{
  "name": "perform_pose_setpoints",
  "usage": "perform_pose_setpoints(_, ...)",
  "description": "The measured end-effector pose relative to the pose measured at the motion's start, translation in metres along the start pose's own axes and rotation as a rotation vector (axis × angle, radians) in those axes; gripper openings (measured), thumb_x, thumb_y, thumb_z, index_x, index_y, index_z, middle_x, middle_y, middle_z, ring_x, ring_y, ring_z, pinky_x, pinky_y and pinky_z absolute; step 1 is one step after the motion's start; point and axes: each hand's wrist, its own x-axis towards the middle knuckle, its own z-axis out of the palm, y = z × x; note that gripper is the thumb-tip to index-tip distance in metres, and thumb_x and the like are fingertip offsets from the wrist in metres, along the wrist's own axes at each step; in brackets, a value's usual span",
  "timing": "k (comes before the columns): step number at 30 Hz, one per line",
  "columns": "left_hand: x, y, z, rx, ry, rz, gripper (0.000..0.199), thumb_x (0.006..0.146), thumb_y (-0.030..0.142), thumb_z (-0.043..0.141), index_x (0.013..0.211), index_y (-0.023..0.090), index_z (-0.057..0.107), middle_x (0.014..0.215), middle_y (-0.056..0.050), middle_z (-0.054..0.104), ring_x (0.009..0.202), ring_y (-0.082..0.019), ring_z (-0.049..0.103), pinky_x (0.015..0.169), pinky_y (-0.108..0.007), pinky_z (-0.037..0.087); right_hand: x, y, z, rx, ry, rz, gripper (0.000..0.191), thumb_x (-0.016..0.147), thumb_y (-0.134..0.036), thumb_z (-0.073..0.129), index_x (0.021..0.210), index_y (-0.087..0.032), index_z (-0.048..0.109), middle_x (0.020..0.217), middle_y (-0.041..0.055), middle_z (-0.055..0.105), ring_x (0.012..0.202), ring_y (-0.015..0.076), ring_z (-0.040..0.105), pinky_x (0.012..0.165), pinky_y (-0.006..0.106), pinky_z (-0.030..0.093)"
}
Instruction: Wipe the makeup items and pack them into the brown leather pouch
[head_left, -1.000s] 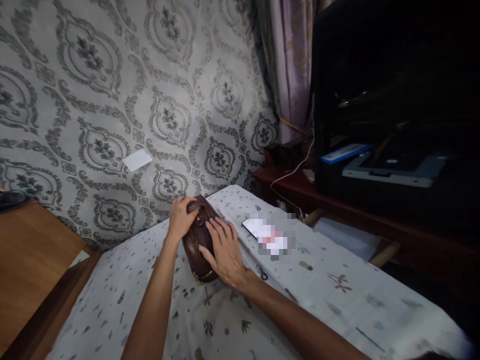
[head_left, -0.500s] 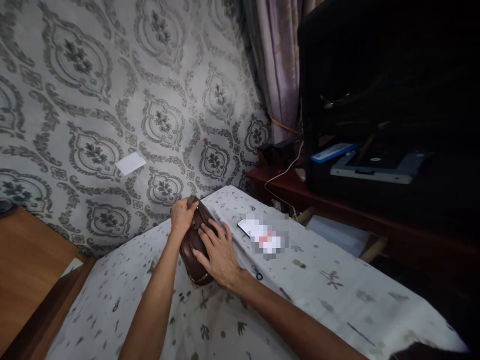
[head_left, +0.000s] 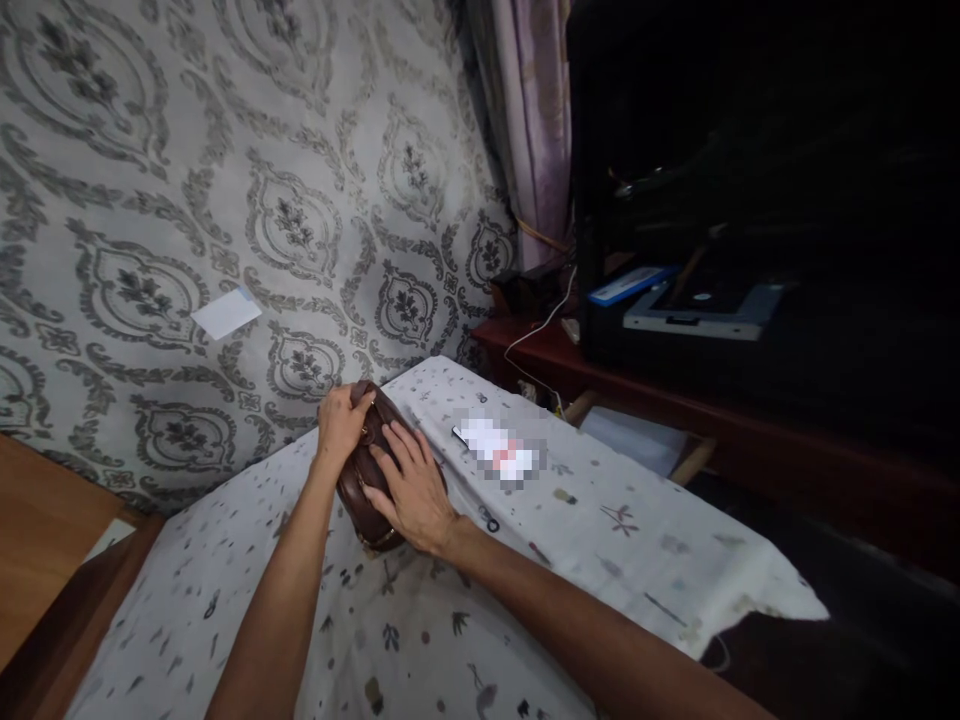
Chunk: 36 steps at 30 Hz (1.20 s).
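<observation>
A dark brown leather handbag (head_left: 373, 510) with gold-coloured metal fittings rests on the bed sheet (head_left: 247, 580). My left hand (head_left: 341, 425) is closed on the bag's far top edge, thumb pressed near its flap or handle. Across the bag's right side lies my right hand (head_left: 415, 487), its fingers spread flat on the leather. The bag's underside and the part beneath my right palm are hidden. To the right of the bag, a phone with a lit, blurred-out screen (head_left: 495, 447) lies on the sheet.
Patterned wallpaper (head_left: 292, 225) with a white card (head_left: 226, 313) on it rises behind the bed. At right stand a dark red wooden cabinet (head_left: 720, 440), a partly open drawer (head_left: 637, 440) and a large black screen-like object (head_left: 750, 130). A wooden board (head_left: 45, 540) borders the left.
The whole scene has shifted left and slightly up as my head view turns right. Both hands stay on the handbag in nearly the same pose.
</observation>
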Motion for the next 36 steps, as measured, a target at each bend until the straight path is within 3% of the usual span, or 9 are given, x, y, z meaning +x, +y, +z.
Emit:
perform_pose_setpoints(14, -0.008, 0.002, -0.008, -0.157, -0.030, 0.064, 0.028, 0.084, 0.037, 0.056, 0.064, 0.018, 0.061, 0.065, -0.001, 0.062, 0.063, -0.017, 0.054, 0.066, -0.028, 0.042, 0.001, 0.002, 0.001, 0.013, 0.012, -0.003, 0.050, 0.094, -0.042, 0.055, 0.133, -0.011, 0.055, 0.147, 0.0198, 0.047, 0.143, 0.0311, 0.032, 0.118, 0.055, 0.028)
perform_pose_setpoints(18, -0.009, -0.006, -0.016, -0.171, -0.070, 0.094, 0.015, 0.081, 0.032, 0.062, 0.082, 0.018, 0.068, 0.081, -0.003, 0.070, 0.081, -0.020, 0.061, 0.080, -0.030, 0.045, 0.001, 0.002, 0.002, 0.001, 0.021, -0.006, 0.049, 0.095, -0.042, 0.053, 0.132, -0.011, 0.056, 0.148, 0.0188, 0.047, 0.143, 0.0314, 0.032, 0.118, 0.055, 0.027)
perform_pose_setpoints(22, -0.014, -0.027, -0.034, -0.145, -0.056, 0.057, 0.023, 0.076, 0.030, 0.069, 0.096, 0.019, 0.069, 0.099, -0.005, 0.071, 0.096, -0.022, 0.061, 0.087, -0.032, 0.045, -0.001, -0.001, 0.000, -0.021, 0.042, -0.013, 0.046, 0.095, -0.037, 0.052, 0.133, -0.012, 0.055, 0.148, 0.0181, 0.048, 0.143, 0.0308, 0.032, 0.118, 0.058, 0.023)
perform_pose_setpoints(25, -0.021, -0.043, -0.044, -0.127, -0.032, -0.010, 0.017, 0.078, 0.033, 0.066, 0.087, 0.018, 0.069, 0.090, -0.005, 0.071, 0.086, -0.022, 0.062, 0.076, -0.031, 0.046, -0.003, -0.004, 0.001, -0.012, 0.053, -0.055, 0.044, 0.094, -0.036, 0.054, 0.132, -0.014, 0.056, 0.146, 0.0174, 0.050, 0.141, 0.0307, 0.035, 0.117, 0.059, 0.020)
perform_pose_setpoints(29, -0.028, -0.053, -0.043, -0.139, -0.051, -0.058, 0.020, 0.082, 0.033, 0.059, 0.070, 0.019, 0.068, 0.069, -0.001, 0.069, 0.065, -0.017, 0.059, 0.064, -0.027, 0.043, -0.005, -0.006, 0.004, 0.003, 0.046, -0.083, 0.039, 0.093, -0.034, 0.056, 0.128, -0.017, 0.059, 0.142, 0.0160, 0.054, 0.137, 0.0296, 0.039, 0.117, 0.059, 0.017)
perform_pose_setpoints(36, -0.037, -0.053, -0.027, -0.178, 0.048, -0.130, 0.022, 0.083, 0.031, 0.056, 0.073, 0.019, 0.071, 0.069, -0.002, 0.069, 0.064, -0.017, 0.058, 0.065, -0.028, 0.043, -0.004, -0.005, 0.005, -0.025, 0.039, -0.087, 0.037, 0.095, -0.036, 0.054, 0.127, -0.019, 0.061, 0.139, 0.0153, 0.056, 0.135, 0.0291, 0.041, 0.116, 0.056, 0.019)
